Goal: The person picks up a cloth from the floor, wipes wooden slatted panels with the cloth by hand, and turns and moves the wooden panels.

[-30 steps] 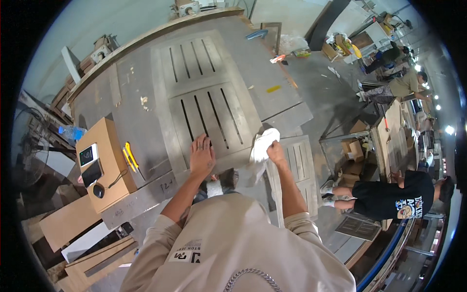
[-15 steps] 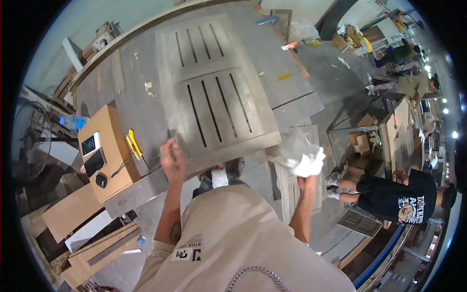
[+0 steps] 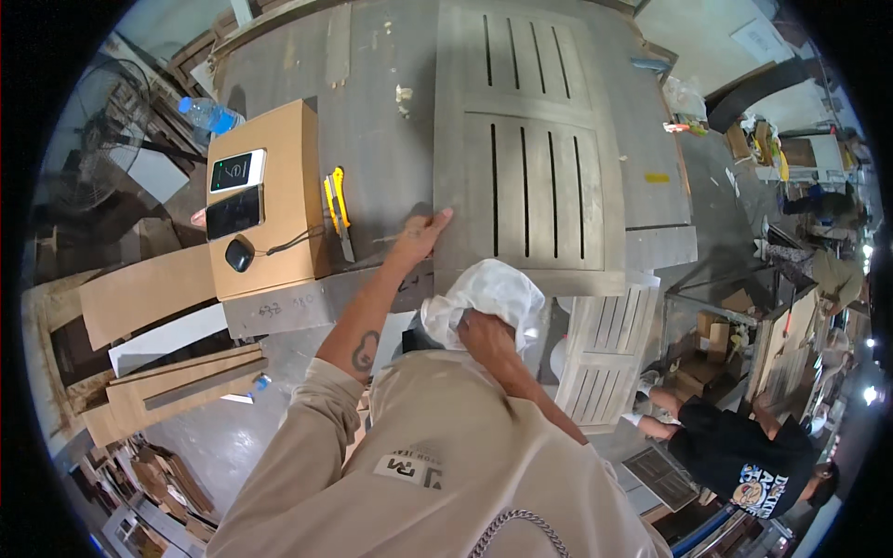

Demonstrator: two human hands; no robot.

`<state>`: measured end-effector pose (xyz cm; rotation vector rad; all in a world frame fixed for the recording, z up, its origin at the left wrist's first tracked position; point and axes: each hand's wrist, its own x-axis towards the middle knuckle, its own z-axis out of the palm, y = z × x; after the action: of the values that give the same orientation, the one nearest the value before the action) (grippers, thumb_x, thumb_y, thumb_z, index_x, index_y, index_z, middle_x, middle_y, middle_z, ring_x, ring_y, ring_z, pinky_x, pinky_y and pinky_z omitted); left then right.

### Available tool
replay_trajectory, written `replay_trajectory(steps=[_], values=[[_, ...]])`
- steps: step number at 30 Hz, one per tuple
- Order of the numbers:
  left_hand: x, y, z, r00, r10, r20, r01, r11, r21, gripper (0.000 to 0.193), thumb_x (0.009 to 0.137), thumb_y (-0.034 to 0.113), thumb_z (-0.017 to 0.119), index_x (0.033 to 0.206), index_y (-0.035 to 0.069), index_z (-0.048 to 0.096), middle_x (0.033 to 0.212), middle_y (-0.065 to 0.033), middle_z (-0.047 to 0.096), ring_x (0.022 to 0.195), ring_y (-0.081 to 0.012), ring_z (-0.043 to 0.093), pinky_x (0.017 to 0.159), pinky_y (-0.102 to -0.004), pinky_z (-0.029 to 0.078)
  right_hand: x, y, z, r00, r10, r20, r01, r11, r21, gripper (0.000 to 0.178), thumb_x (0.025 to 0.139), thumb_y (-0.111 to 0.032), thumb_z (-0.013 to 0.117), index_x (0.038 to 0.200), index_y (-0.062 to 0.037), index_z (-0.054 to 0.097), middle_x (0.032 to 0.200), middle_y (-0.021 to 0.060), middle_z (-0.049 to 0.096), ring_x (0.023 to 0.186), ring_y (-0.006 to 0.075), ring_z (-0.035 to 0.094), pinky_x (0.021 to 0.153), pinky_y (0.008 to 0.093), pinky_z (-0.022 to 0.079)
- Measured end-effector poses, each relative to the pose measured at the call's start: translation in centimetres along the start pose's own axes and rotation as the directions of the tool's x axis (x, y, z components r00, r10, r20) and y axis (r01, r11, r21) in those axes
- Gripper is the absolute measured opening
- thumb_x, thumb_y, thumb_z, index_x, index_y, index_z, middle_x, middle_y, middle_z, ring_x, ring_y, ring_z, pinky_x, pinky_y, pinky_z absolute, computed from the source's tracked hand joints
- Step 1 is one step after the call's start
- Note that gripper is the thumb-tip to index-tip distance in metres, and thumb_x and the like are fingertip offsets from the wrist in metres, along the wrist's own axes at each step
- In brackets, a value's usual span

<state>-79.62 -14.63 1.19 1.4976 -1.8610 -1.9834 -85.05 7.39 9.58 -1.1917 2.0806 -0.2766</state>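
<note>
A grey-brown wooden door panel [image 3: 544, 121] with long dark slots lies on the worktable, its near end by the table's front edge. My left hand [image 3: 423, 234] is closed at the panel's left edge, fingertips against it. In front of the near end, my right hand [image 3: 488, 337] grips a bunched white cloth [image 3: 484, 290], which hides part of the fingers. To the left of my left hand lies a yellow utility knife [image 3: 339, 209], beside a cardboard box [image 3: 270, 139].
Two phones [image 3: 234, 212] and a small black corded device [image 3: 239, 254] rest on the box. A blue-capped bottle [image 3: 210, 115] stands behind it. Another slotted panel [image 3: 600, 363] is below the table at right. A person in black [image 3: 735, 456] stands farther right.
My right hand has brought the white cloth leftward, close to my body. My left hand has moved to the panel's left edge. The view has shifted left.
</note>
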Motion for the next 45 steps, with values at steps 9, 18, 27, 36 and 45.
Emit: replay_trajectory(steps=[9,18,27,36,45], values=[[-1.1,2.5,0.7,1.000,-0.031,0.001,0.031,0.998,0.058,0.077,0.081,0.071,0.050,0.078,-0.005,0.059,0.063,-0.0111,0.058,0.056,-0.0237,0.061,0.055,-0.0341,0.050,1.6,-0.2,3.2,0.990,0.101,-0.099,-0.113,0.987,-0.116,0.024,0.085,-0.025,0.055,0.095,-0.0058,0.066,0.086,0.0200,0.066,0.081,0.0394,0.064,0.075,0.0501,0.050],[0.1,0.8,1.0,0.998,-0.041,-0.042,0.044,0.996,0.081,0.075,0.079,0.073,0.052,0.091,-0.001,0.056,0.074,-0.0067,0.054,0.066,-0.0188,0.057,0.055,-0.0353,0.050,2.5,2.6,6.7,0.887,-0.183,-0.423,0.095,0.971,-0.221,0.024,0.075,-0.014,0.063,0.097,-0.0031,0.065,0.096,0.0208,0.065,0.091,0.0395,0.061,0.081,0.0491,0.048],[-1.3,3.0,1.4,0.998,-0.065,-0.005,0.065,0.996,-0.060,0.063,0.084,0.063,0.055,0.071,0.002,0.054,0.061,-0.0089,0.056,0.052,-0.0185,0.056,0.046,-0.0323,0.046,1.9,1.2,4.7,0.874,-0.123,-0.470,0.141,0.990,0.003,0.032,0.068,-0.005,0.064,0.100,-0.0049,0.066,0.102,0.0194,0.065,0.097,0.0405,0.059,0.086,0.0478,0.046],[-1.6,3.2,-0.7,0.992,0.001,0.130,0.006,0.999,-0.050,0.065,0.086,0.062,0.053,0.073,-0.002,0.058,0.065,-0.0096,0.059,0.053,-0.0191,0.058,0.048,-0.0333,0.049,-0.7,2.3,0.2,0.843,0.354,-0.406,0.313,0.292,0.904,0.021,0.086,-0.004,0.052,0.103,0.0017,0.062,0.099,0.0106,0.067,0.094,0.0234,0.063,0.083,0.0346,0.048],[-1.3,3.4,0.6,0.998,-0.060,0.024,0.058,0.996,0.064,0.070,0.087,0.062,0.051,0.078,-0.007,0.060,0.068,-0.0144,0.062,0.056,-0.0254,0.063,0.051,-0.0358,0.052,1.1,-0.6,3.5,0.834,-0.278,-0.476,0.261,0.960,-0.104,0.021,0.077,-0.005,0.049,0.096,0.0024,0.054,0.087,0.0236,0.062,0.085,0.0422,0.059,0.072,0.0490,0.045]])
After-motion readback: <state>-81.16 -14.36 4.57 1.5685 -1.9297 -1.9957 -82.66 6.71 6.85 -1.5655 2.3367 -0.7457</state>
